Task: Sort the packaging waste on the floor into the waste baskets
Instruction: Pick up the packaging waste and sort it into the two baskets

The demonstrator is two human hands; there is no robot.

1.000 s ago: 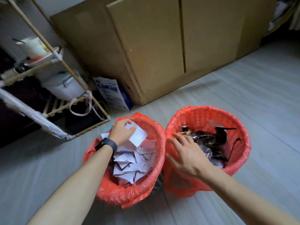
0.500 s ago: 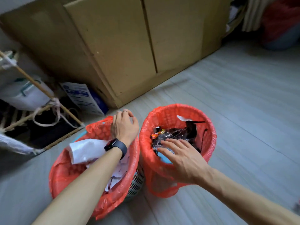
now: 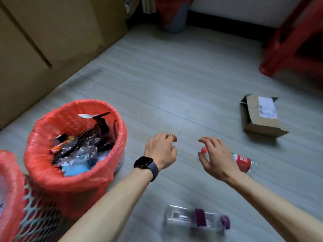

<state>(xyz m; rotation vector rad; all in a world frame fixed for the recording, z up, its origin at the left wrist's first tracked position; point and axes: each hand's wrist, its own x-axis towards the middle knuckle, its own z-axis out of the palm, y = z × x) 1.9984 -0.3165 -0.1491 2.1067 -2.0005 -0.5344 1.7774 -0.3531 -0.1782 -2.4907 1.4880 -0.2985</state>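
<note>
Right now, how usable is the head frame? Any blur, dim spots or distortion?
Head view: motion blur smears the clear bottle near the bottom edge and softens the red-label bottle behind the right hand; the left hand and cardboard box read sharper. Top corners fall dark; wide-angle lens bends the floor lines.

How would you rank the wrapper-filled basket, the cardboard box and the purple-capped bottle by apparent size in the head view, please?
1. wrapper-filled basket
2. cardboard box and purple-capped bottle: they look alike, and the bottle lies nearer the camera, so unranked.
</note>
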